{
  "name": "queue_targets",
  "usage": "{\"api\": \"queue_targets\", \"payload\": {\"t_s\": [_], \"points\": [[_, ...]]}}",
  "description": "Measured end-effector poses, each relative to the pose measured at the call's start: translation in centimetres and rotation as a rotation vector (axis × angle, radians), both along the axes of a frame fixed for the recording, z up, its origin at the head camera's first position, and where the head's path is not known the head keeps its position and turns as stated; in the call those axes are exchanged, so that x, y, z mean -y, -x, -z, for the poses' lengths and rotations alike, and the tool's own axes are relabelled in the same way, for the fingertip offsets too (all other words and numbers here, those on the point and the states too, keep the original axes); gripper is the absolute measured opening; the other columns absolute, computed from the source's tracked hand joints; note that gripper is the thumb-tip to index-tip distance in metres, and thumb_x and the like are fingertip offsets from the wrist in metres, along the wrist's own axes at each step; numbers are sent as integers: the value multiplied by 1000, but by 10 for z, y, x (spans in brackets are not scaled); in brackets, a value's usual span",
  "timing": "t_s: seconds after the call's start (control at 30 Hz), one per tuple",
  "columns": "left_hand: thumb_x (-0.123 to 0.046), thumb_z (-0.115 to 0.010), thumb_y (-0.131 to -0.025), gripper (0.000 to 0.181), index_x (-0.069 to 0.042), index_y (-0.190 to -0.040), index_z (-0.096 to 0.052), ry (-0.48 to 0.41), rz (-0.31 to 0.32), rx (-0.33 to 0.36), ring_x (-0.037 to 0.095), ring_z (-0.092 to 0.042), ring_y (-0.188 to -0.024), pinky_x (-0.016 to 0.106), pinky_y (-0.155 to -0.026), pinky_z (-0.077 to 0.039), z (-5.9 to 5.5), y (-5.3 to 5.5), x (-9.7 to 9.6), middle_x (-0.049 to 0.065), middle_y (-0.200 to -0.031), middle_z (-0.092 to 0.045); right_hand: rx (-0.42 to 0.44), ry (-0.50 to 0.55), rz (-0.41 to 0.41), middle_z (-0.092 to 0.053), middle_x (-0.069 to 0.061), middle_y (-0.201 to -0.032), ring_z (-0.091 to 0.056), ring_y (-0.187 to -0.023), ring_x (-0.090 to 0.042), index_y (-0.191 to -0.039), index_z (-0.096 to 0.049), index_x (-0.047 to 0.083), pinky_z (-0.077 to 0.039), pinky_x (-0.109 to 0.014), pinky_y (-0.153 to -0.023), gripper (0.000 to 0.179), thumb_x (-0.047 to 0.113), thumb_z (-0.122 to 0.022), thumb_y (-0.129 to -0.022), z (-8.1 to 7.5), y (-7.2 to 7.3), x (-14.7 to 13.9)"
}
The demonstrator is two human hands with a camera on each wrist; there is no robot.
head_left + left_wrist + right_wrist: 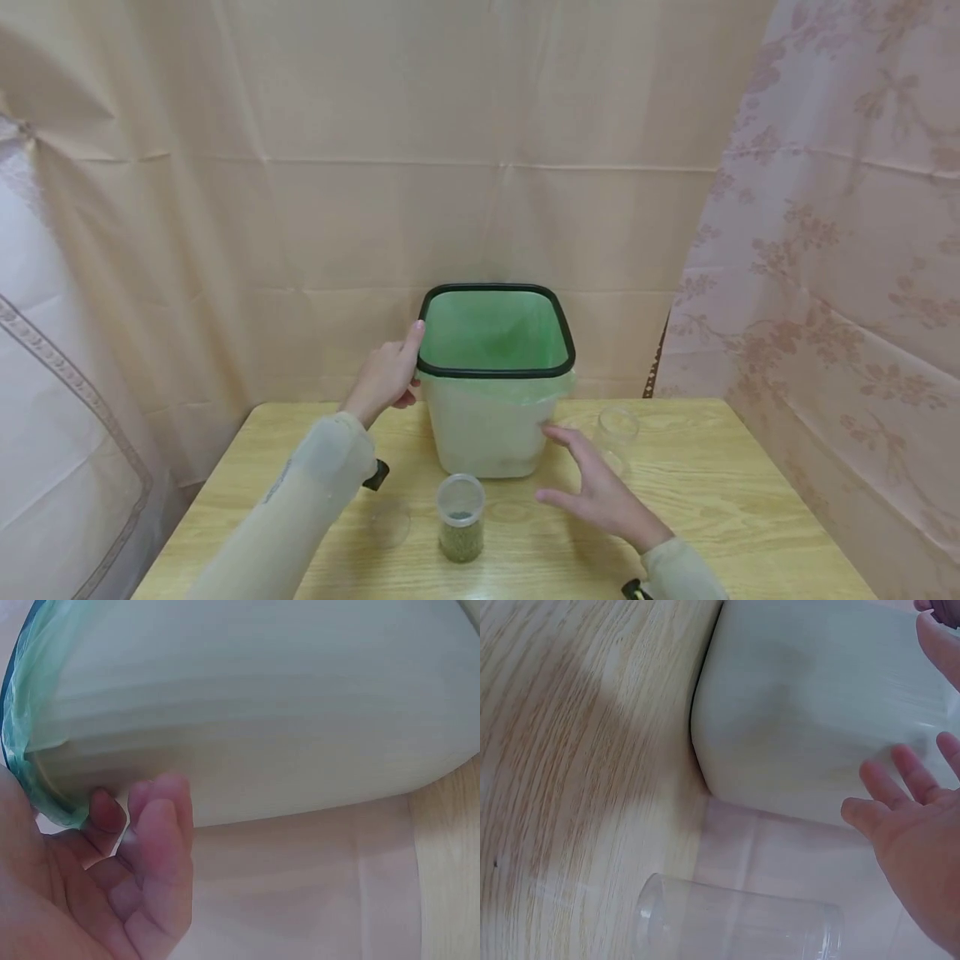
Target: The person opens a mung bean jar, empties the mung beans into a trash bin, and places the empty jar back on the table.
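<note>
From where I stand, a whitish bin (487,437) sits upright on the wooden bench (720,508), around the middle of its width and close to the far edge. A black rim (495,372) frames the top, and a green liner (491,321) covers the inside, its edge folded over and hanging just below the rim. The person's left hand (386,372) grips the bin at the left of the rim, thumb up on the black edge, fingers curled beneath. The right hand (596,492) is wide, fingers spread and holding nothing, at the bin's right wall; whether the fingertips touch it I can't tell.

Nearer the bench's front edge, before the bin, stands a clear jar (461,533) partly filled with something green and grainy. A clear cylinder (617,429) stands upright right of the bin, toward the far right corner. Left of the jar lies a faint, clear round thing (390,525), too dim to make out. Plain beige cloth (450,208) hangs behind the far edge.
</note>
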State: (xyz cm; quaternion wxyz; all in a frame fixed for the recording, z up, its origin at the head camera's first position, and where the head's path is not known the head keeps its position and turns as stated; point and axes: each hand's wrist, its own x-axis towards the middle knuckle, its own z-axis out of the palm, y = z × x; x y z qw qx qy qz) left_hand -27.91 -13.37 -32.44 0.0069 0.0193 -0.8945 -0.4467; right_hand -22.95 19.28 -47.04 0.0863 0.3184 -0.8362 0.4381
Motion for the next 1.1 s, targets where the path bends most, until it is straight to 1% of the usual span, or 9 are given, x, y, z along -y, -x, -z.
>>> {"api": "queue_targets", "payload": {"t_s": [0.1,0.2,0.3,0.43,0.57,0.8,0.87,0.97,1.1], "points": [[-80,-19,-96,87,-4,-91,-62,-19,9,-11,32,-65,-70,34,-59,-56,6,-6,1,15,-85,-64,10,-2,-15,-45,-5,-152,-44,-139,-29,-151,-39,11,-35,-52,-113,86,30,-86,-82,-1,-2,1],[-82,-18,-94,89,-6,-102,-65,-35,33,-41,29,-62,-80,36,-66,-55,13,-12,3,14,-92,-65,35,4,-39,-44,-7,-153,-43,-140,-30,-152,-38,9,-34,-53,-114,87,29,-86,-82,-2,-4,4],[-81,-18,-95,87,-10,-113,-65,-15,63,-81,28,-61,-91,40,-76,-53,20,-21,6,11,-100,-65,55,2,-50,-44,-7,-153,-42,-140,-30,-152,-38,9,-33,-53,-114,88,33,-86,-82,-2,-5,6],[-79,-21,-96,80,-12,-113,-62,35,109,-108,27,-60,-99,44,-85,-50,27,-34,9,7,-106,-65,68,-1,-51,-45,-6,-152,-42,-140,-29,-152,-38,13,-32,-53,-114,88,34,-86,-82,2,-6,9],[-75,-31,-98,71,-14,-119,-59,50,181,-98,24,-60,-103,47,-89,-50,35,-47,9,4,-112,-64,88,5,-78,-44,-6,-153,-40,-142,-30,-153,-36,15,-31,-55,-114,88,29,-86,-82,7,-7,12],[-51,-59,-101,46,-11,-123,-59,61,319,-120,25,-61,-111,48,-93,-53,54,-62,3,6,-119,-64,123,-6,-121,-42,-8,-155,-39,-142,-32,-156,-32,16,-30,-59,-114,89,36,-82,-85,10,-11,15],[-48,-62,-100,50,-9,-130,-57,75,356,-133,25,-59,-108,46,-89,-52,59,-67,1,10,-126,-61,136,-8,-127,-42,-8,-155,-39,-142,-32,-157,-31,15,-30,-58,-114,91,37,-82,-85,11,-12,16],[-48,-66,-97,61,-5,-139,-52,97,417,-160,21,-58,-91,37,-77,-53,66,-77,-1,16,-138,-54,137,-15,-147,-40,-11,-156,-39,-143,-32,-159,-27,13,-30,-56,-115,97,37,-83,-84,13,-13,18],[-52,-68,-94,75,-3,-147,-46,123,484,-187,15,-53,-75,28,-65,-51,74,-89,-2,19,-148,-43,183,-34,-167,-35,-12,-159,-33,-146,-32,-161,-20,10,-27,-56,-116,105,36,-84,-82,13,-17,21]]}}
